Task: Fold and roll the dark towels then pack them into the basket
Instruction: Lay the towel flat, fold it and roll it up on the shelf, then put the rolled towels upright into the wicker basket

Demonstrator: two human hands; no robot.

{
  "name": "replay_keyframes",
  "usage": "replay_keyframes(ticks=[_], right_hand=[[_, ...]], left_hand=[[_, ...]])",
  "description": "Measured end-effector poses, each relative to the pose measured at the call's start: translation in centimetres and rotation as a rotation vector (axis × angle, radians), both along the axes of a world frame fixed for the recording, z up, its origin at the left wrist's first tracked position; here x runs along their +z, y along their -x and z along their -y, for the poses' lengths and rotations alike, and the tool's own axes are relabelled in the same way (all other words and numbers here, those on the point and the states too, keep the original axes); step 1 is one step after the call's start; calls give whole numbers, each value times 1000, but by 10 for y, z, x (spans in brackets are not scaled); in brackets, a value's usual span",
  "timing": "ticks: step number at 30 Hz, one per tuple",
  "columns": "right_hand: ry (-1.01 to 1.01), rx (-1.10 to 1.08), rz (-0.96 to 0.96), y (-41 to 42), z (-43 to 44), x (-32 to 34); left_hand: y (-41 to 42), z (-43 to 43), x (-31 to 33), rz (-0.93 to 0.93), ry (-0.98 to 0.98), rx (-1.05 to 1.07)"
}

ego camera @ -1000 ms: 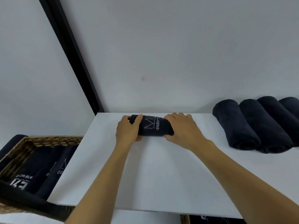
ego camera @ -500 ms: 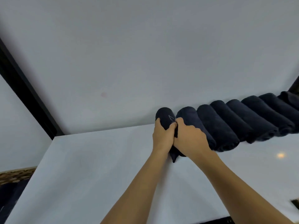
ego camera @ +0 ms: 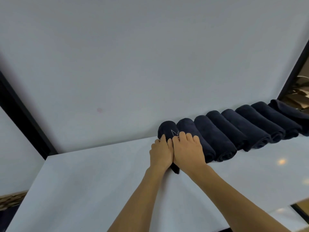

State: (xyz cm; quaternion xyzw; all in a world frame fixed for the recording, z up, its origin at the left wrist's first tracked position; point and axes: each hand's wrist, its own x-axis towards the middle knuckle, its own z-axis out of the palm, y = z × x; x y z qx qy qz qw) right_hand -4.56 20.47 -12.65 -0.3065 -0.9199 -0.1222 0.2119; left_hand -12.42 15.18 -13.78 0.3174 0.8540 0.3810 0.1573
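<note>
Both hands sit side by side, touching, on one rolled dark navy cloth towel [ego camera: 167, 129]. The left hand [ego camera: 161, 153] curls its fingers over the roll's left flank. The right hand [ego camera: 188, 151] lies over the top and right flank with its fingers bent down onto the cloth, so the roll is clasped between the two palms. A pale stitched mark [ego camera: 174, 132] shows on the cloth just past the fingertips, and a loose dark corner of the towel [ego camera: 175, 169] pokes out below the grip, between the two wrists.

The held roll lies on a smooth white tabletop [ego camera: 83, 181], its far end close to a plain pale grey wall [ego camera: 133, 64]. Immediately right of the grip, pressed against the held roll, a row of rolled dark towels [ego camera: 234, 131] runs away to the right along the wall, each roll touching the next.

Far to the lower left of the grip, beyond the table's edge, a sliver of a woven wicker basket [ego camera: 10, 199] shows. A black vertical strip [ego camera: 21, 119] runs up the wall well to the left of the hands.
</note>
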Motion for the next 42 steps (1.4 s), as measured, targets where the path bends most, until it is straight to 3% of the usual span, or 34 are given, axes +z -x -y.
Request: replay_keyframes(ticks=[14,22,26,34,42], right_hand=[[11,34,-40,-4,3,2],[56,63,-29,-6,3,4],[255,92,-50,-17,3,14],[661,123,-471,-60,2,28],[939,153,-587,-85,34,16]], left_hand=[[-5,19,12,-47,-123,-43],[-5,22,12,-60,-99,-92],[-1,18,10,-64,-101,-19],[2,13,12,22,-158,84],[-38,48,9,-106,-220,64]])
